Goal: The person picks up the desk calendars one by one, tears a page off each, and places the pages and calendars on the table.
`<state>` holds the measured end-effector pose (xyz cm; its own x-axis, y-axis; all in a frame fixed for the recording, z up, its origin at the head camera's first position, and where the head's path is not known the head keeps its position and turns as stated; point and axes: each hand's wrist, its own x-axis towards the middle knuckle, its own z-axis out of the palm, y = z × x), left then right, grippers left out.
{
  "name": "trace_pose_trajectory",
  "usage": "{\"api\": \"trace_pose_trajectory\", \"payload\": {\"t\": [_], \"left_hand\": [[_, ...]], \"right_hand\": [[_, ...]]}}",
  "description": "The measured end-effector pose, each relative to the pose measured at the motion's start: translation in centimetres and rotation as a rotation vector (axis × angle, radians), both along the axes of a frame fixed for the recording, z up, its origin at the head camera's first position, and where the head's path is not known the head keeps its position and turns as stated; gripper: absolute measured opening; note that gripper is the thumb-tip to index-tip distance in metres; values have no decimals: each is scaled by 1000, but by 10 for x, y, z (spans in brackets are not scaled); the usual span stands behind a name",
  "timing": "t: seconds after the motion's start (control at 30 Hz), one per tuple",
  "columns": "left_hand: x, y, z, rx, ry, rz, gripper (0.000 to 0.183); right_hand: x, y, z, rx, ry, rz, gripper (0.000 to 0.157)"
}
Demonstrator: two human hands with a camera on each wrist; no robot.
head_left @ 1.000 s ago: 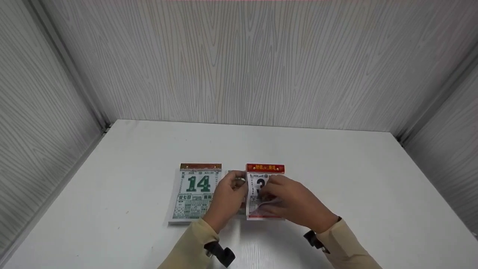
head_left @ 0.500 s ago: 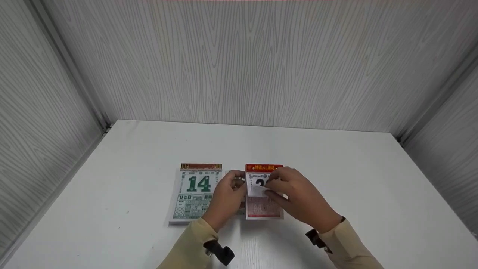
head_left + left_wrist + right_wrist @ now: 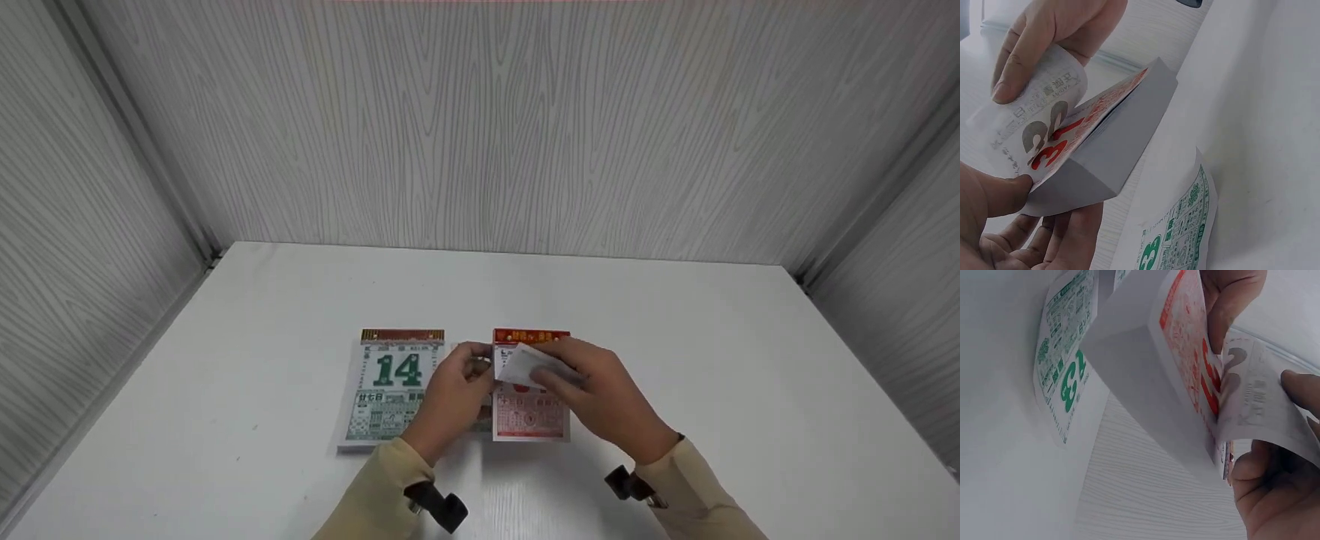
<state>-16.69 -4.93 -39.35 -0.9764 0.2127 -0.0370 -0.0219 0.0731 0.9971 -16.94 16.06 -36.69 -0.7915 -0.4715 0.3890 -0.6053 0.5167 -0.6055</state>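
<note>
A thick tear-off calendar (image 3: 531, 417) with a red header is held by my left hand (image 3: 452, 396) at its left edge; in the left wrist view the thumb (image 3: 1012, 194) lies on the front and the fingers are behind. My right hand (image 3: 609, 390) pinches the top sheet (image 3: 517, 366), which is bent up with its pale back showing. Below it a page printed in red is exposed. Whether the sheet is still attached along its top, I cannot tell. To the left lies a second tear-off calendar (image 3: 394, 382) showing a green 14.
A loose sheet with a green 13 (image 3: 1067, 365) lies on the white table (image 3: 247, 337), mostly hidden behind my left hand in the head view. Grey wood-grain panels (image 3: 480, 135) enclose the table at the back and sides.
My right hand has lifted the top sheet from its lower end and folded it upward, uncovering the red page below. The left hand stays at the calendar's edge.
</note>
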Motion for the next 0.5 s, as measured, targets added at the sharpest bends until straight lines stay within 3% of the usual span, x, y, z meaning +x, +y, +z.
{"api": "trace_pose_trajectory", "payload": {"t": [0.07, 0.13, 0.27, 0.5], "left_hand": [[-1, 0, 1, -12, 2, 1, 29], [-5, -1, -7, -28, 28, 9, 28], [-7, -3, -6, -49, 55, 22, 25], [-9, -4, -5, -15, -9, 14, 32]], "right_hand": [[2, -2, -2, 23, -1, 5, 32], [3, -4, -3, 51, 10, 20, 36], [2, -3, -3, 99, 115, 41, 32], [1, -1, 2, -42, 288, -30, 19]]}}
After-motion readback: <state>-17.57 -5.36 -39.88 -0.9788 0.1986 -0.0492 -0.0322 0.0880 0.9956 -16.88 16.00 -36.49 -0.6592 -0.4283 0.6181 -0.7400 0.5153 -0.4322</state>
